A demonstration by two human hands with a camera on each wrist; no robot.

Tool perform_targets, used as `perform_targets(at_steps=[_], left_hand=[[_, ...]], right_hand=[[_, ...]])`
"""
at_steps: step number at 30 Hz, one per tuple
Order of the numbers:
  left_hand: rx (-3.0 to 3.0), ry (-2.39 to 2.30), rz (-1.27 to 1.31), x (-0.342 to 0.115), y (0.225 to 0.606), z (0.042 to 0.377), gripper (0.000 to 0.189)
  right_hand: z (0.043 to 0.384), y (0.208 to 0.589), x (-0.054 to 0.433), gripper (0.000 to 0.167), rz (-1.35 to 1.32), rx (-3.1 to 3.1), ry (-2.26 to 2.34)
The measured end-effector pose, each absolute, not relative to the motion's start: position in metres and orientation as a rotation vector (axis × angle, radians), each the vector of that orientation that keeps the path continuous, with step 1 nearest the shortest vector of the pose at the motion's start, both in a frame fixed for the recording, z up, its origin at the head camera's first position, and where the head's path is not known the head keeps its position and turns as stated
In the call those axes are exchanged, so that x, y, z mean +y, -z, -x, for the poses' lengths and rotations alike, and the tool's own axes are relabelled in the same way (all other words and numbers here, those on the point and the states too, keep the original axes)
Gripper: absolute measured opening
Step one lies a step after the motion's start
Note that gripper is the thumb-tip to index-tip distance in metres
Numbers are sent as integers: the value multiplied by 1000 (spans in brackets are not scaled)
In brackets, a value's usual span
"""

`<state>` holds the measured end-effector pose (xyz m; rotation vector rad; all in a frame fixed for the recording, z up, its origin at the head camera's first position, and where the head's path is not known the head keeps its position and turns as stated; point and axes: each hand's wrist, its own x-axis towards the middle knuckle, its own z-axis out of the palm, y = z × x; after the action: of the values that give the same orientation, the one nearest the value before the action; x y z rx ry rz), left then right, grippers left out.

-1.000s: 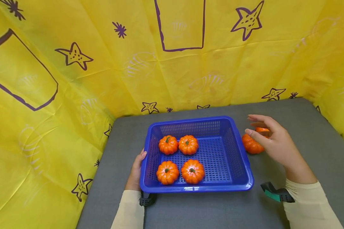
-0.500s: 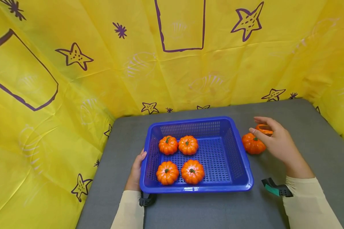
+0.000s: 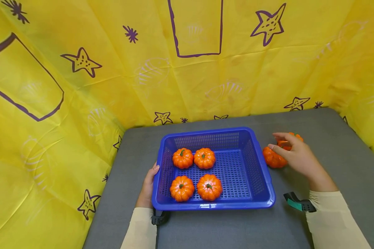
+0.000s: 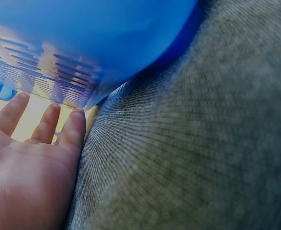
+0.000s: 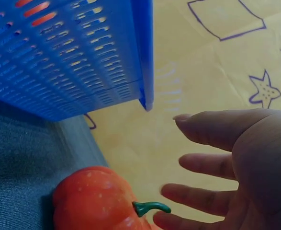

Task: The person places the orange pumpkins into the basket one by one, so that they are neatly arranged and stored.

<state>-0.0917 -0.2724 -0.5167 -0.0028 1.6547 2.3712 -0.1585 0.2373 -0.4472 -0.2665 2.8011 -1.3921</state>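
Observation:
Several small orange pumpkins (image 3: 205,158) with green stems sit in the left half of a blue plastic basket (image 3: 216,206). My left hand (image 3: 148,185) holds the basket at its left side, the thumb on the rim; in the left wrist view its fingers (image 4: 72,129) lie against the slotted outer wall. My right hand (image 3: 299,157) hovers with spread, slightly bent fingers right of the basket, holding nothing. Below its fingertips lies a pumpkin (image 5: 95,199), its stem beside the fingers in the right wrist view. More orange (image 3: 296,136) shows behind the hand, mostly hidden.
A grey cloth-covered table (image 3: 221,230) carries everything. Yellow fabric (image 3: 193,90) printed with starfish encloses it at the back and both sides. Dark wrist-worn devices (image 3: 300,204) sit on both forearms.
My right hand shifts right a little, then back left and slightly lower over the pumpkins, uncovering orange behind it. The left hand, the basket and its pumpkins stay in place.

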Motion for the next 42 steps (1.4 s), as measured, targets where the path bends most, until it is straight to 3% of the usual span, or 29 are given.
perform_targets(at_steps=[26, 42], left_hand=[[1620, -2384, 36, -272, 516, 90, 70], [1654, -2377, 13, -271, 516, 91, 67]], right_hand=[[167, 464, 241, 55, 453, 2766, 1197], [170, 475, 237, 63, 477, 2803, 1145]])
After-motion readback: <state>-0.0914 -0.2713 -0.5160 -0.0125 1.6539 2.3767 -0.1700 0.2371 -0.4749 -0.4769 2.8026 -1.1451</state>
